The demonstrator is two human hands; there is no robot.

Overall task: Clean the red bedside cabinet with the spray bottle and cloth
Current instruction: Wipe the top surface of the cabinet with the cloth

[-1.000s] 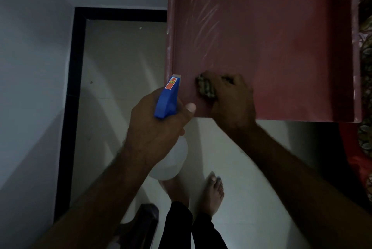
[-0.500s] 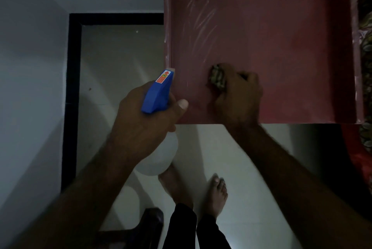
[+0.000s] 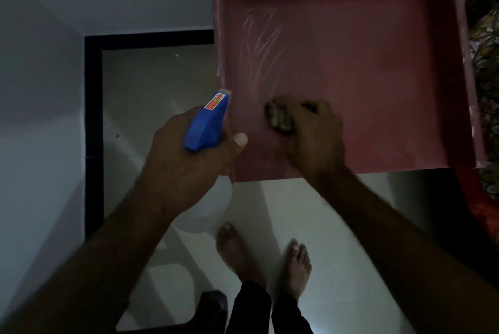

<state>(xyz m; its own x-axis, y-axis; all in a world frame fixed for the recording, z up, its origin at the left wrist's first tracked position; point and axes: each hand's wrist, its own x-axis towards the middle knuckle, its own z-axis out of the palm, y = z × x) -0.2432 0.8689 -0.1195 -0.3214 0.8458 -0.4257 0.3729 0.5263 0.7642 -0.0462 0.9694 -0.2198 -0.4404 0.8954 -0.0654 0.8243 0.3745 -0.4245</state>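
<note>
Two bare feet stand on the pale tiled floor, below dark trouser legs. A dark object sits just beside the left leg; its kind cannot be determined in the dim light.

The left hand grips the spray bottle at the neck. The fingers are wrapped round it and the thumb lies across the side nearest the cabinet. The bottle's blue head bears an orange label, and the nozzle points away from the person. Its translucent body hangs below the hand, over the floor. The bottle is held just off the front-left corner of the red bedside cabinet, beside its left edge. The trigger finger is hidden; whether the trigger is pressed cannot be told.

The right hand rests on the cabinet top, near the front edge and left of centre. Its fingers are curled over a bunched, patterned cloth and hold it down against the red surface. Part of the cloth protrudes at the left of the knuckles.

The cabinet top is recessed, with raised rims along the left, far and right edges. Pale wet streaks run across the surface beyond the cloth, toward the far-left corner.

A black skirting band borders the floor against a white wall. Patterned fabric lies beside the cabinet's right edge.
</note>
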